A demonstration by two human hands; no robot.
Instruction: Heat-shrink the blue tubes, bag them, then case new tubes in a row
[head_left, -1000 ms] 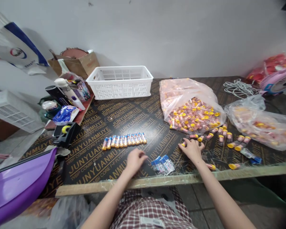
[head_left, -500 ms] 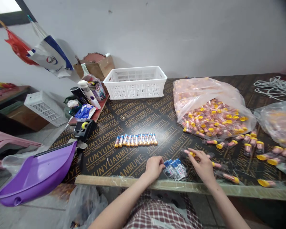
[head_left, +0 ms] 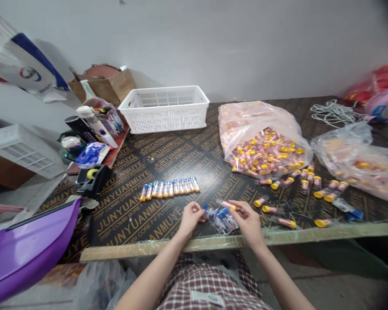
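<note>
My right hand (head_left: 248,220) is closed on a small clear tube (head_left: 228,205) with pink contents and a yellow cap, held above a pile of clear sleeves (head_left: 224,221) with blue ends. At the pile's left edge, my left hand (head_left: 190,218) pinches what looks like a blue-ended clear sleeve (head_left: 206,209). Its tip comes close to the tube. Beyond my hands lies a slanting row of printed tubes (head_left: 170,188) with blue tops and yellow bottoms. More yellow-capped tubes (head_left: 286,222) are scattered to the right of my right hand.
A large pink-tinted bag (head_left: 258,114) spills yellow-capped tubes, with another clear bag (head_left: 358,159) right of it. At the back stands a white basket (head_left: 168,118). Left are a tape dispenser (head_left: 93,178) and purple dustpan (head_left: 35,245). White cord (head_left: 334,113) lies far right.
My right hand has brought the yellow-capped tube leftward over the sleeves. My left hand now has a blue-ended sleeve at its fingertips. The view has turned to the right.
</note>
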